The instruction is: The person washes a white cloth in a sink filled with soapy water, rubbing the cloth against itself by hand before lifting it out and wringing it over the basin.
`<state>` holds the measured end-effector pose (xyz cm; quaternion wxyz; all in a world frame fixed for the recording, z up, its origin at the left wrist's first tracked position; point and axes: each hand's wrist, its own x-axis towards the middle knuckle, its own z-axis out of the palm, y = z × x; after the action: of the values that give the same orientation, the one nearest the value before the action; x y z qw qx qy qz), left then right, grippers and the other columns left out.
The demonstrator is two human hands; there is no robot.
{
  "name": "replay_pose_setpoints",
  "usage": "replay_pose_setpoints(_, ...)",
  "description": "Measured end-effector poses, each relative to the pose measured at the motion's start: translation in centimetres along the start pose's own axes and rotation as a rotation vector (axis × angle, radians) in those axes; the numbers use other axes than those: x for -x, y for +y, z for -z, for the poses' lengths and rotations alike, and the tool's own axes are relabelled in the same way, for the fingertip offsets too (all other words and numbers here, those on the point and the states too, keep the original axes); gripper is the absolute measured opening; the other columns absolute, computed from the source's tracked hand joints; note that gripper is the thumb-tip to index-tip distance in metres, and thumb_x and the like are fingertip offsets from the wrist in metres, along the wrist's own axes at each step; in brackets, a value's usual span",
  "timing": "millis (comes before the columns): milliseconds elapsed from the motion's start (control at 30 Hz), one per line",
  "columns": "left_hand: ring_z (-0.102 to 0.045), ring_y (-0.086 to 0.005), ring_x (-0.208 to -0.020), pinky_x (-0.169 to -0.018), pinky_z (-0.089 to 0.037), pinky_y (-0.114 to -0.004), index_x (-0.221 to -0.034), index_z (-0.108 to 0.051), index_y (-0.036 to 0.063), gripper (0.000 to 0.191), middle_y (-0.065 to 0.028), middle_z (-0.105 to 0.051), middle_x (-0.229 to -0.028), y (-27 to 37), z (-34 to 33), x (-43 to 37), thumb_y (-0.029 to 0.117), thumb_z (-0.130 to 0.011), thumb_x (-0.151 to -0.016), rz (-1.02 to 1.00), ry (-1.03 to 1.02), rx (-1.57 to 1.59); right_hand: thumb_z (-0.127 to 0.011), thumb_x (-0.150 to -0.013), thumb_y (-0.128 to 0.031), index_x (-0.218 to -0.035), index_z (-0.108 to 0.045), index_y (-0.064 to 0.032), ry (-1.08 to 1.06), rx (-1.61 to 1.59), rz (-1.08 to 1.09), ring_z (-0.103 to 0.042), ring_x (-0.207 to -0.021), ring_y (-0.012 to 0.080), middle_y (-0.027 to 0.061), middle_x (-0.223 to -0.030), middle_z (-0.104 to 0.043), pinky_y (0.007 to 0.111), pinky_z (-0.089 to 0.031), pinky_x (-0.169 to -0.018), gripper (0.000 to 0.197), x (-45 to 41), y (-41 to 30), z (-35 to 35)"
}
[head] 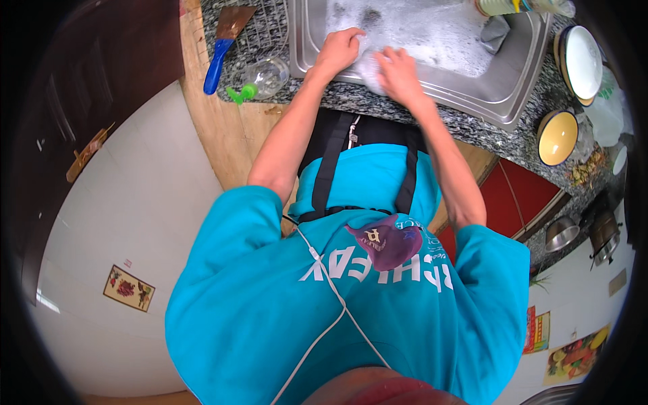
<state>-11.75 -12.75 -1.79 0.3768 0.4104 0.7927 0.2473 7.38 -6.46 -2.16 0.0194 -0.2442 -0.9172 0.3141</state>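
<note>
A stainless steel sink (pixel 481 98) with foamy, soapy water (pixel 435 35) lies before me. My left hand (pixel 338 49) is over its near side, fingers curled beside a whitish, foam-covered thing (pixel 372 73); whether they grip it I cannot tell. My right hand (pixel 397 73), slightly blurred, presses on that same whitish thing at the sink's near rim. Its kind is unclear, perhaps a cloth or foam. In the sink's right part lies a grey piece of material (pixel 494 34), near a bottle (pixel 516 6) across the far right.
Left of the sink are a blue-handled scraper (pixel 217 63), a clear bottle with a green spray top (pixel 266 78) and a wire rack (pixel 266 23). On the granite counter at right stand a yellow bowl (pixel 557 137), stacked white bowls (pixel 583 62), plastic bags (pixel 605 114) and food scraps (pixel 587 168).
</note>
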Motion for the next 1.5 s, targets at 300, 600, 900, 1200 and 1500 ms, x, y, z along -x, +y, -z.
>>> replay_pose_setpoints(300,-0.057,-0.0163,-0.06,-0.061,-0.047,-0.032,-0.111,-0.073,0.0116,0.026,-0.0082,-0.063,-0.067,-0.5,0.4,1.7,0.017,-0.054,-0.094,0.042,0.112,0.12,-0.064,-0.08,-0.009,-0.112,-0.063,-0.0066,-0.055,-0.177,-0.082,-0.059,-0.103,0.0381,0.0172,-0.117,-0.062,0.048,-0.049,-0.089,0.032,2.1,2.9,2.4)
replay_pose_setpoints(600,-0.058,-0.0121,-0.066,-0.061,-0.047,-0.031,-0.111,-0.072,0.0069,0.026,-0.005,-0.067,-0.075,-3.2,0.5,-0.2,0.017,-0.054,-0.095,0.024,0.064,0.321,-0.067,-0.074,-0.002,-0.103,-0.067,-0.0036,0.258,-0.316,0.045,-0.06,-0.109,0.0391,0.0193,-0.116,-0.065,0.047,-0.049,-0.093,0.029,-1.9,-7.2,-2.3)
replay_pose_setpoints(900,-0.069,-0.0378,-0.081,-0.075,-0.054,-0.044,-0.103,-0.074,0.0132,0.025,-0.0191,-0.071,-0.083,1.2,-1.2,3.1,0.025,-0.056,-0.092,-0.078,0.064,-0.042,-0.067,-0.074,0.004,-0.102,-0.067,-0.0018,0.422,0.024,-0.125,-0.057,-0.119,0.0379,0.0173,-0.125,-0.063,0.047,-0.046,-0.104,0.029,10.3,1.9,4.8)
replay_pose_setpoints(1200,-0.068,-0.0355,-0.096,-0.086,-0.053,-0.042,-0.101,-0.072,0.0042,0.024,-0.018,-0.072,-0.101,1.7,-1.1,5.1,0.016,-0.054,-0.092,-0.169,0.217,0.04,-0.061,-0.076,0.005,-0.096,-0.06,-0.0019,0.264,-0.198,0.308,-0.049,-0.134,0.0334,0.0125,-0.136,-0.058,0.048,-0.04,-0.114,0.022,5.9,-4.0,0.7)
replay_pose_setpoints(1500,-0.061,-0.035,-0.113,-0.104,-0.044,-0.045,-0.103,-0.069,0.0014,0.019,-0.0164,-0.068,-0.118,4.4,-4.8,8.9,0.009,-0.058,-0.091,-0.476,0.358,-0.15,-0.064,-0.073,0.008,-0.11,-0.058,-0.0019,0.336,-0.016,0.145,-0.051,-0.121,0.0379,0.0155,-0.13,-0.055,0.05,-0.04,-0.104,0.039,15.0,6.9,6.3)
